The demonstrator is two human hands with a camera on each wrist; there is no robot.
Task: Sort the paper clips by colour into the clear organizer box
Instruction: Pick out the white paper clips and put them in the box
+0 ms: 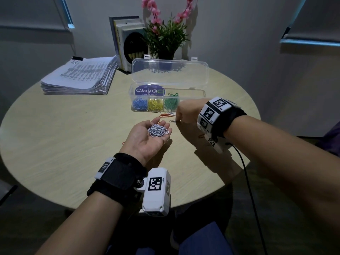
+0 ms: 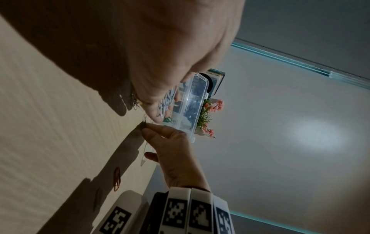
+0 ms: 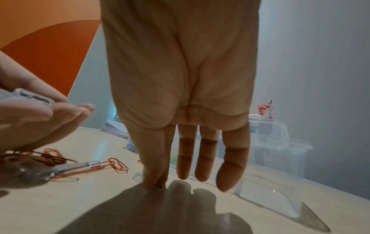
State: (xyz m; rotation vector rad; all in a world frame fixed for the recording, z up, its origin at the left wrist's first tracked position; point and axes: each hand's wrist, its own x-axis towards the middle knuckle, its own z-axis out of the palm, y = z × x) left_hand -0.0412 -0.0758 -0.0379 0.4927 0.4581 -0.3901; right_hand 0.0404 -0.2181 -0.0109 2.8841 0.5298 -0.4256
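At frame centre the left hand point(image 1: 147, 138) lies palm-up and relaxed, cupping a pile of white paper clips point(image 1: 158, 130) as a holding tray. Just right of it, the right hand point(image 1: 185, 115) seems to pinch another white clip point(image 1: 172, 120) off the table point(image 1: 55, 137). Above them the clear organizer box point(image 1: 200, 92) stands open, holding blue, yellow and green clips.

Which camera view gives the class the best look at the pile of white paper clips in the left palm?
The head view: the white paper clips lie heaped on the upturned left hand, fully visible from above. The left wrist view shows only a sliver of them past the fingers. The right wrist view catches one blurred clip at its edge.
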